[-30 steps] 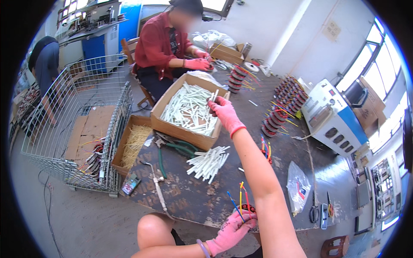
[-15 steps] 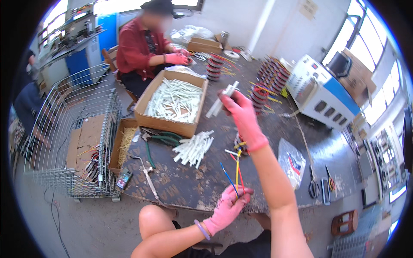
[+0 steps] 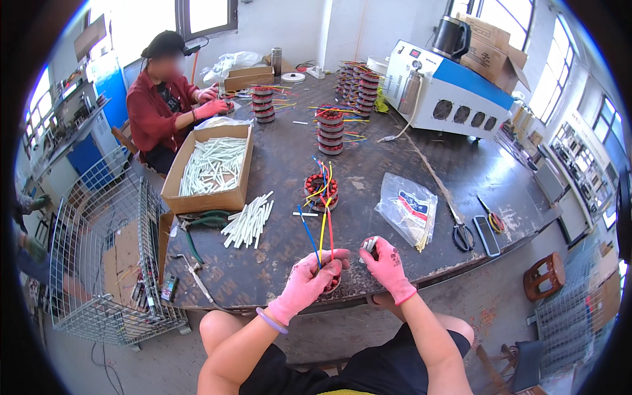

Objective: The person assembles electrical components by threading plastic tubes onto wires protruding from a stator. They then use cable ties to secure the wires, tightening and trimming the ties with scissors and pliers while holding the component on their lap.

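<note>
My left hand [image 3: 306, 283] is closed on the blue, yellow and red wires [image 3: 322, 230], which stand upright from its fingers. Just behind those fingers a wound motor coil ring [image 3: 334, 284] shows in part at the table's near edge. Beside it, my right hand [image 3: 390, 268] is closed round a few short white tubes [image 3: 370, 245]. Both hands wear pink gloves. Farther in, a second ring [image 3: 320, 191] with red windings lies on the table, its coloured wires sticking up. A single white tube [image 3: 305, 214] rests next to it.
A loose pile of white tubes [image 3: 249, 222] lies before a cardboard box [image 3: 204, 200] full of them. Stacked coil rings [image 3: 330, 135] stand farther back. Scissors [image 3: 463, 237], a phone [image 3: 487, 236] and a plastic bag [image 3: 409, 209] lie right. A co-worker [image 3: 161, 105] sits far left.
My right hand has come down from above the middle of the table to beside my left hand, still holding white tubes. My left hand keeps hold of the wires. The view has shifted.
</note>
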`<move>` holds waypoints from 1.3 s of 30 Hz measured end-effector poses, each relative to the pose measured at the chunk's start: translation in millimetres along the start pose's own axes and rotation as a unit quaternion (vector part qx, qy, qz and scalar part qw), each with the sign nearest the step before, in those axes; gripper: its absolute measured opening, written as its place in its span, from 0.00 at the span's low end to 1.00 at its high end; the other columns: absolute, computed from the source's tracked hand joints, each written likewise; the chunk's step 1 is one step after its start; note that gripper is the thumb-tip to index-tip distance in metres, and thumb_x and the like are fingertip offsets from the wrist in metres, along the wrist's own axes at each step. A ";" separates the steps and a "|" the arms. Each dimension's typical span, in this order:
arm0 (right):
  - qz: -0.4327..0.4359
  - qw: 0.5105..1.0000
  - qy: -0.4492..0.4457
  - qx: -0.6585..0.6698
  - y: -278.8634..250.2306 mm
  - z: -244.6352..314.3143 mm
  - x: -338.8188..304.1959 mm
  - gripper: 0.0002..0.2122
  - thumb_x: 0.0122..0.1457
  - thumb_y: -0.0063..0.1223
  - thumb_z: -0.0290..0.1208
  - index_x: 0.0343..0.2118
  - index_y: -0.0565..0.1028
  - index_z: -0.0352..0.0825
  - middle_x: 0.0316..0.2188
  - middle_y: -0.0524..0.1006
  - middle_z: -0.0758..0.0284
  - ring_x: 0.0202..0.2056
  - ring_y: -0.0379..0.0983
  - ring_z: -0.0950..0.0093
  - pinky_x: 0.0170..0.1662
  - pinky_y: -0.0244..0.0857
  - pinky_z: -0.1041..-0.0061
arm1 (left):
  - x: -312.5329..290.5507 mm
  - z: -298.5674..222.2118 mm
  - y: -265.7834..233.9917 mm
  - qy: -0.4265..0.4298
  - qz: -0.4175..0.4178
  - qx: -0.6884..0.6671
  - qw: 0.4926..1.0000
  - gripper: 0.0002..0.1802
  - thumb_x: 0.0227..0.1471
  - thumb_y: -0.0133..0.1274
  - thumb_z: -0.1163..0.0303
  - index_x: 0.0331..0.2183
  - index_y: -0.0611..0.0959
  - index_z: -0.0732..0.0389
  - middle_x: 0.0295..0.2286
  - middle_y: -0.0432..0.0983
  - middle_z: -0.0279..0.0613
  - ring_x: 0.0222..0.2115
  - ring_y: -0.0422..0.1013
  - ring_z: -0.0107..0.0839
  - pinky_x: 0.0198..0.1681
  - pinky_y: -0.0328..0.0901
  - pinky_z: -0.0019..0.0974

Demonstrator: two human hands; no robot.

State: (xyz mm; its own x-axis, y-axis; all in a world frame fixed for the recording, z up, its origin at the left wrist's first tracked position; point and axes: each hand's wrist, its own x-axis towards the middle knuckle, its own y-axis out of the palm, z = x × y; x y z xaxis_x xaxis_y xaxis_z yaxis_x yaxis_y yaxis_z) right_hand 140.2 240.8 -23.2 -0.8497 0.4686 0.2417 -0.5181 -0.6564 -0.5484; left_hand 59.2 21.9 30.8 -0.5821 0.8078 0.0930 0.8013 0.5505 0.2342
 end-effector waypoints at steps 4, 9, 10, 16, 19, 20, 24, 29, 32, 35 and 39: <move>0.033 0.998 -0.014 -0.049 -1.5 2.0 3.4 0.12 0.56 0.56 0.34 0.38 0.74 0.32 0.33 0.75 0.57 0.36 0.75 0.61 0.38 0.68 0.66 | 0.2 -5.5 -1.4 -0.029 0.012 -0.016 0.999 0.17 0.64 0.47 0.69 0.51 0.76 0.63 0.36 0.78 0.32 0.24 0.63 0.11 0.29 0.61 0.19; 0.059 0.989 0.072 0.118 -21.8 9.6 10.1 0.13 0.62 0.52 0.37 0.42 0.75 0.33 0.28 0.75 0.69 0.24 0.70 0.80 0.26 0.63 0.79 | -2.8 -0.1 -1.5 -0.019 0.034 -0.033 0.999 0.17 0.64 0.47 0.65 0.51 0.76 0.63 0.31 0.76 0.30 0.24 0.62 0.12 0.28 0.60 0.19; 0.058 0.973 0.107 0.196 -28.1 21.3 15.7 0.13 0.63 0.51 0.38 0.42 0.75 0.34 0.27 0.75 0.71 0.22 0.68 0.84 0.24 0.61 0.81 | -4.3 -2.6 -2.4 -0.016 0.031 -0.024 0.999 0.17 0.64 0.47 0.65 0.51 0.77 0.63 0.29 0.75 0.29 0.24 0.62 0.12 0.28 0.59 0.19; 0.076 0.953 0.002 0.294 -67.1 142.6 48.9 0.13 0.63 0.53 0.44 0.40 0.74 0.37 0.24 0.75 0.76 0.18 0.61 0.91 0.20 0.49 0.88 | -6.7 12.7 -8.1 0.006 0.049 -0.068 0.996 0.16 0.65 0.46 0.67 0.49 0.77 0.67 0.25 0.69 0.28 0.23 0.60 0.14 0.27 0.57 0.21; 0.093 0.958 -0.023 0.269 -78.0 170.0 59.5 0.10 0.64 0.52 0.39 0.38 0.73 0.36 0.22 0.73 0.76 0.18 0.60 0.91 0.21 0.50 0.87 | -8.3 5.9 -4.7 0.005 0.051 -0.056 0.997 0.15 0.65 0.45 0.69 0.48 0.77 0.68 0.25 0.68 0.28 0.24 0.60 0.14 0.29 0.58 0.21; 0.093 0.960 -0.021 0.264 -79.6 174.6 61.3 0.10 0.64 0.51 0.38 0.37 0.72 0.35 0.22 0.72 0.76 0.19 0.61 0.90 0.22 0.52 0.86 | -8.6 4.7 -3.9 0.007 0.054 -0.053 0.997 0.15 0.65 0.45 0.69 0.48 0.77 0.68 0.25 0.68 0.27 0.24 0.59 0.14 0.29 0.58 0.21; 0.090 0.967 -0.029 0.239 -77.0 172.0 70.9 0.08 0.64 0.51 0.37 0.35 0.72 0.37 0.21 0.73 0.75 0.17 0.58 0.91 0.19 0.47 0.88 | -7.0 2.5 0.3 0.016 0.056 -0.042 0.997 0.17 0.66 0.43 0.66 0.47 0.77 0.69 0.21 0.68 0.28 0.22 0.61 0.15 0.29 0.59 0.22; 0.100 0.973 -0.040 0.203 -69.5 175.9 71.3 0.09 0.64 0.52 0.37 0.35 0.73 0.37 0.22 0.73 0.75 0.17 0.59 0.92 0.19 0.48 0.88 | -8.6 4.7 -4.6 0.017 0.054 -0.033 0.998 0.18 0.66 0.43 0.65 0.46 0.77 0.70 0.20 0.67 0.27 0.21 0.60 0.15 0.29 0.58 0.22; 0.096 0.975 -0.034 0.198 -71.4 179.1 68.4 0.09 0.64 0.52 0.37 0.35 0.73 0.36 0.22 0.73 0.76 0.17 0.59 0.92 0.20 0.49 0.88 | -7.4 4.6 -4.0 0.026 0.058 -0.032 0.997 0.18 0.66 0.44 0.65 0.46 0.77 0.70 0.20 0.67 0.26 0.21 0.60 0.14 0.28 0.57 0.21; 0.103 0.977 -0.026 0.187 -73.2 178.4 68.2 0.09 0.64 0.53 0.38 0.34 0.73 0.36 0.21 0.72 0.77 0.17 0.59 0.92 0.20 0.49 0.87 | -8.4 3.5 -5.1 0.016 0.066 -0.048 0.996 0.15 0.65 0.45 0.70 0.48 0.77 0.69 0.24 0.66 0.26 0.23 0.59 0.14 0.29 0.59 0.22; 0.119 0.982 -0.027 0.144 -75.0 178.7 65.7 0.10 0.63 0.54 0.38 0.33 0.73 0.35 0.21 0.72 0.77 0.17 0.59 0.90 0.20 0.50 0.86 | -7.7 3.1 -3.1 0.014 0.048 -0.043 0.998 0.17 0.66 0.44 0.66 0.46 0.78 0.69 0.21 0.68 0.26 0.22 0.60 0.14 0.28 0.57 0.21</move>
State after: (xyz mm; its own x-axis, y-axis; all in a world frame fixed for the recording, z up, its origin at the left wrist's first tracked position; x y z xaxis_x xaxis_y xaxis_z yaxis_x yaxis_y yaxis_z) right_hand 105.7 215.2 176.8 -0.9500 0.2551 0.1801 -0.3041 -0.8869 -0.3479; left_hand 61.7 14.6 26.4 -0.5080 0.8490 0.1454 0.8392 0.4497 0.3059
